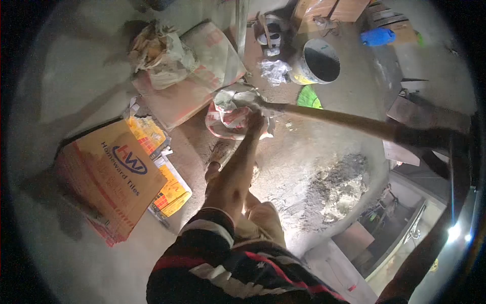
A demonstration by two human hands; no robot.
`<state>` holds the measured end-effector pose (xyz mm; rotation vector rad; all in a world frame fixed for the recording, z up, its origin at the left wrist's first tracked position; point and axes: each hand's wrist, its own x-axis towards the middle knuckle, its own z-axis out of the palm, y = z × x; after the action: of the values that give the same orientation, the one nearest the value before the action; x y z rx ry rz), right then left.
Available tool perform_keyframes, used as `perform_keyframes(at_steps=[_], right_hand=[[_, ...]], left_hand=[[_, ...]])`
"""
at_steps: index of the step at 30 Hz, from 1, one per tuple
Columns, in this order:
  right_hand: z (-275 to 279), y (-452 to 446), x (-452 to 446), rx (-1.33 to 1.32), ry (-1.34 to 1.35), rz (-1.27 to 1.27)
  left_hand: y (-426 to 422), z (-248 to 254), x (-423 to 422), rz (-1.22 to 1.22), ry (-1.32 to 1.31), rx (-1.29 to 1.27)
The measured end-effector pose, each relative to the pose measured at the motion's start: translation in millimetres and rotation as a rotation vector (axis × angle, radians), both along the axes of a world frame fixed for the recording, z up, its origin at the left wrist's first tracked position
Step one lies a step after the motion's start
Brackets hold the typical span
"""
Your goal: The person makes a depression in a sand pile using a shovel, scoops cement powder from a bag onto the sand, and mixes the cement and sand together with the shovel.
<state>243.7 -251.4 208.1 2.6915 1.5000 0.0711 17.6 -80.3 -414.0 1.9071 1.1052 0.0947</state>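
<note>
A white and red bag (pixel 228 126) stands open at the upper centre, with pale material inside. My left hand (pixel 255 120) reaches down to its right rim, fingers closed on the bag. From the bag's mouth a long wooden handle (pixel 339 118) runs to the right; the tool's head is hard to make out there. At the handle's far end is my right hand (pixel 412 137), dark and in shadow, wrapped round it.
A bucket (pixel 300 70) stands beyond the bag, near a green disc (pixel 309 97). Grey powder (pixel 341 187) lies right of my legs. Tile boxes (pixel 114 177) are at left, a crumpled sack (pixel 162 58) at upper left, and a blue object (pixel 378 37) at upper right.
</note>
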Motion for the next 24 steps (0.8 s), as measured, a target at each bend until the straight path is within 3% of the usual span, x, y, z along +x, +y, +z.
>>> perform_keyframes(at_steps=[1,3,4,6,8,9,12,13,15,17,19,22,24], right_hand=[[-14,-8,1,-0.003,0.017,-0.055],[-39,-33,-6,-0.017,0.044,-0.173],[-50,-46,-12,-0.023,0.055,-0.234],[-70,-68,-17,-0.038,0.062,-0.337],[-84,-86,-22,-0.050,0.064,-0.427],[-89,-95,-24,-0.060,0.065,-0.465],[-98,-114,-33,-0.064,0.070,-0.558],[-97,-117,-35,-0.067,0.075,-0.580],[-93,-120,-38,-0.057,0.084,-0.598],[-81,-119,-43,-0.034,0.085,-0.604],[-67,-116,-47,-0.009,0.089,-0.605],[-43,-107,-58,0.025,0.093,-0.603],[-27,-99,-62,0.048,0.093,-0.593]], left_hand=[[4,-28,-15,-0.117,0.183,-0.004],[3,-180,-31,-0.149,0.117,0.036],[12,-211,-36,0.071,-0.249,-0.272],[34,-210,-37,0.152,-0.144,-0.055],[65,-210,-46,-0.131,0.264,0.585],[76,-244,-61,-0.245,0.217,0.688],[100,-292,-85,-0.541,0.398,0.397],[97,-297,-99,-0.474,0.268,0.488],[93,-272,-114,-0.396,0.134,0.579],[114,-186,-121,-0.595,0.178,0.564],[134,-126,-135,-0.643,0.202,0.406],[158,-124,-182,-0.857,0.378,0.456],[169,-54,-188,-0.856,0.430,0.427]])
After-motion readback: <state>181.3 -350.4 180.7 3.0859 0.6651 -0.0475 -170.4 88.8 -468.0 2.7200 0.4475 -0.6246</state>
